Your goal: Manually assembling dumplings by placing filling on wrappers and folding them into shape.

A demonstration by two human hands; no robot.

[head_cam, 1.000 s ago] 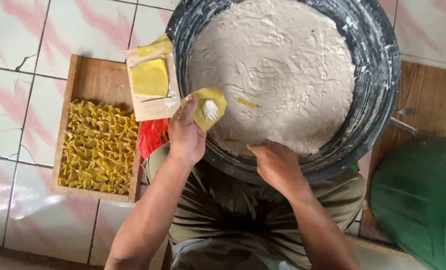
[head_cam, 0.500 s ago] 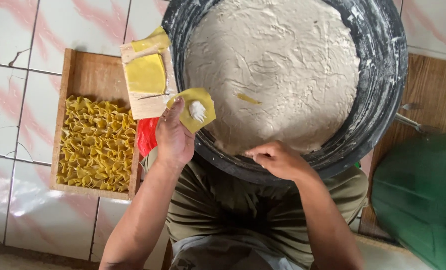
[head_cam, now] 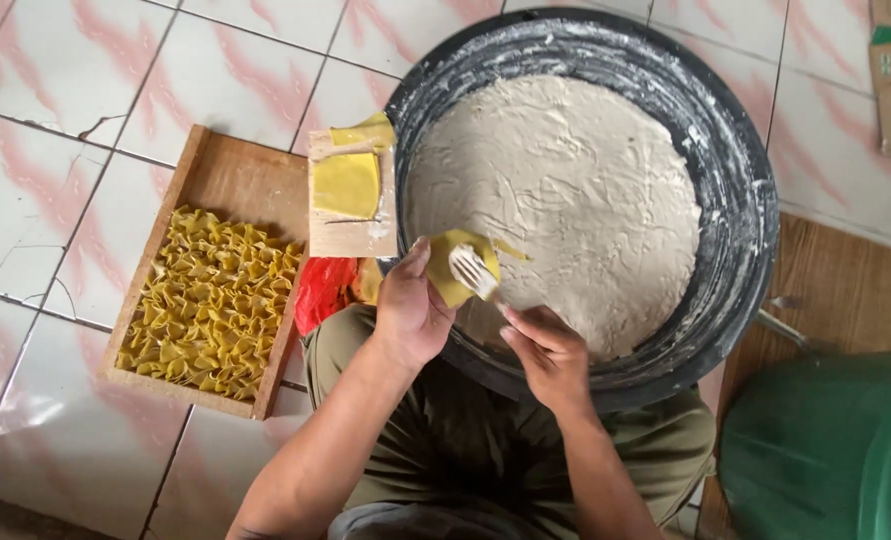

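left hand: raised ahead of the lap, thumb up, fingers curled in a pinch | right hand: just beside it, lower, fingers drawn together and pointing toward the left hand | forearms: both bare, rising from bottom edge, converging | hands apart, not touching

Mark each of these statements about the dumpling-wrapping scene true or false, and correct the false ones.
1. The left hand holds a yellow wrapper. True.
2. The big black basin holds clear water. False: it holds a pale, thick paste.
3. The wooden tray on the floor holds many folded yellow pieces. True.
4. The right hand holds a knife. False: it holds a fork, its prongs resting on the wrapper.
5. A small board with flat yellow sheets lies right of the basin. False: it lies left of the basin, at the tray's corner.
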